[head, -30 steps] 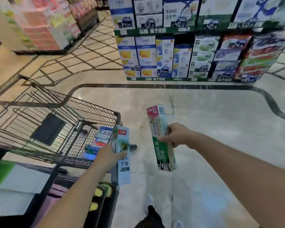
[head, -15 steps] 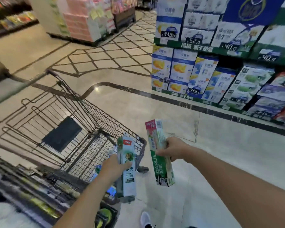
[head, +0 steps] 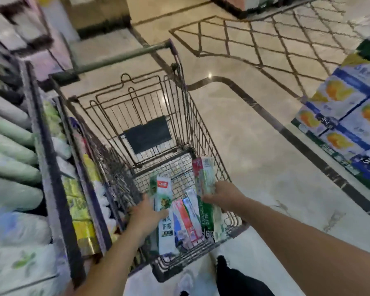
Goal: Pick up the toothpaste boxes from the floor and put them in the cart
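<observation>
While both sets of fingers stay wrapped around cardboard, the left hand (head: 144, 214) grips a white-and-green toothpaste box (head: 165, 216) with a red logo patch near its top, and the right hand (head: 219, 194) grips a green Darlie box (head: 205, 197) with a red end. Both long, flat-sided boxes are held lengthwise over the near end of the cart (head: 203, 116), down inside its rim. Between them, on the cart's mesh bottom, lie more toothpaste boxes (head: 186, 218), red, white and blue, side by side. That cart is dark wire, thin bars in a grid, with a black flap (head: 147, 133) on the folded child seat and a round green-grey handle bar (head: 120, 58) at the far end. Out beyond it, glossy beige marble floor (head: 254, 157) gleams, a dark curved inlay band (head: 286, 129) sweeping across and a diamond lattice pattern (head: 254, 39) farther back. On the right stands a stack of blue-and-white cartons (head: 346, 112) printed with orange fruit. On the left, right against the cart, runs a shelf (head: 41, 129) of pale green bottles and soft plastic-wrapped packs, blurred.
</observation>
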### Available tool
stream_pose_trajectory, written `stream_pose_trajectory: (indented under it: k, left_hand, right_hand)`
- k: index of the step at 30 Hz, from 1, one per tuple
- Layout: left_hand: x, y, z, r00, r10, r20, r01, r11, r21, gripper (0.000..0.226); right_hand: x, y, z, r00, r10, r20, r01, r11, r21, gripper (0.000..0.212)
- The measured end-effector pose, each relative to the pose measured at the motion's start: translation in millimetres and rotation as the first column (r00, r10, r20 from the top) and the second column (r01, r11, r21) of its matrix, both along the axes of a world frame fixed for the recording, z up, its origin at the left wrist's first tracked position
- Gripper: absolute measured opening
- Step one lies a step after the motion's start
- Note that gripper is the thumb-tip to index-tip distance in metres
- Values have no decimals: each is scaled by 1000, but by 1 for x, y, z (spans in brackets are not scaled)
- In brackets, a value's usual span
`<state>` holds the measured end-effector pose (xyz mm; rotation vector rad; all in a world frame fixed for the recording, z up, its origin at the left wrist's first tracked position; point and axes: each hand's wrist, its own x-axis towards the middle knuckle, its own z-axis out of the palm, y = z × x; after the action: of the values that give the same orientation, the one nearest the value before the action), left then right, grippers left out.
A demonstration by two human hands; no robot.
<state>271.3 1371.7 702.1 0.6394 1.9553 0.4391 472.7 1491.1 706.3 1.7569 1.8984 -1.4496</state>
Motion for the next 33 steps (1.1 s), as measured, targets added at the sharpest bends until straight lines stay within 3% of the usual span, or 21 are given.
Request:
stream_pose_trajectory:
  k: [6,9,11,17,24,28,33]
  left_hand:
    - [28,32,-92,998,52,-47,-57,992,-115,15]
    - [46,46,-136,994,104,-26,-107,978,-177,18]
    - [54,53,-177,992,117,-49,-125,967,-220,34]
    - [61,60,-236,976,84,-199,-143,942,-304,41]
    - [68,52,-276,969,-6,-246,-77,941,-328,59]
    - [63,45,-279,979,-15,-205,-46,956,-291,44]
    - [51,39,-260,994,-36,-104,10,970,-244,29]
  right_hand:
    - [-15,35,-91,994,85,74,-76,990,-116,37]
    - [-20,40,-142,981,147,130,-126,979,-160,25]
    - [-22,44,-177,971,176,163,-142,970,-198,20]
    - [-34,39,-246,932,291,215,-234,938,-254,25]
    - [-41,29,-277,916,313,250,-252,935,-248,34]
    - [-46,26,-279,924,313,219,-267,939,-217,58]
    - [-43,22,-259,908,379,178,-320,902,-289,59]
